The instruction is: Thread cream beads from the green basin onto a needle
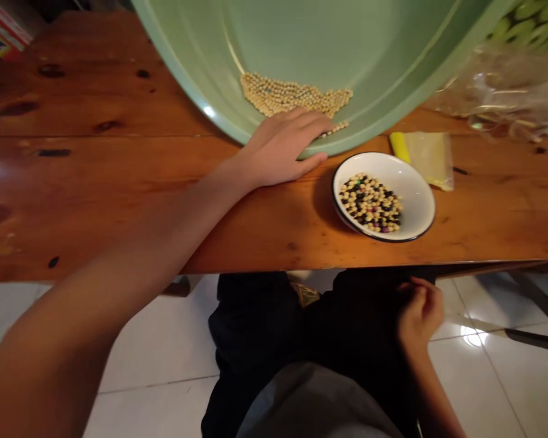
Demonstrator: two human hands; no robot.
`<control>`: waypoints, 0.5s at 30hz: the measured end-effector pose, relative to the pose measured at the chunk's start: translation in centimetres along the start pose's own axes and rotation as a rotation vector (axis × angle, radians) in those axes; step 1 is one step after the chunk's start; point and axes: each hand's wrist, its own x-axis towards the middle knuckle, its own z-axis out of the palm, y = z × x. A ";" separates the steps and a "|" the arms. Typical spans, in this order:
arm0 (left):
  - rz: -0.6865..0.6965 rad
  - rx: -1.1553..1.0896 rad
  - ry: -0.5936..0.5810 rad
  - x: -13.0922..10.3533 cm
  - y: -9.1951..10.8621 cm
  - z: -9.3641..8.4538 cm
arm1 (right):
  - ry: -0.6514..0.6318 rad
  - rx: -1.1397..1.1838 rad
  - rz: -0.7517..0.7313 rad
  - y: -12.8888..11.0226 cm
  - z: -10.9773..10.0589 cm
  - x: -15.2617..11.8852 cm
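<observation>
A large green basin (196, 91) leans toward me on the table. Small round beige grains (283, 94), beads or beans, gather along its near side. My left hand (290, 146) grips the near rim, fingers over the inside beside the grains and thumb outside. To its right stands a white bowl (415, 207) with a dark rim. Inside the bowl lie mixed beige and black grains (369, 204) with a few coloured ones. Below the table edge, above my lap, my right hand (422, 310) is slightly blurred with fingers curled; what it holds, if anything, is hidden.
A small clear packet (432, 158) with a yellow end lies behind the bowl. Crumpled clear plastic (497, 91) and a green patterned item (530, 24) are at the right back. A printed box (4, 30) sits far left. The wooden table (95, 201) ends before my lap.
</observation>
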 end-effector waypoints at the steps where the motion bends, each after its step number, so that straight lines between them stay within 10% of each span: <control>1: -0.001 0.000 -0.002 0.0 0.0 -0.1 | -0.030 -0.032 -0.022 -0.5 0.3 -0.7; 8: -0.063 0.019 -0.025 -0.2 -0.1 -0.2 | -0.116 -0.088 -0.059 -1.4 0.7 -3.7; 15: -0.191 -0.073 0.015 -0.5 1.0 -0.3 | -0.112 -0.253 0.215 9.0 -7.6 -4.9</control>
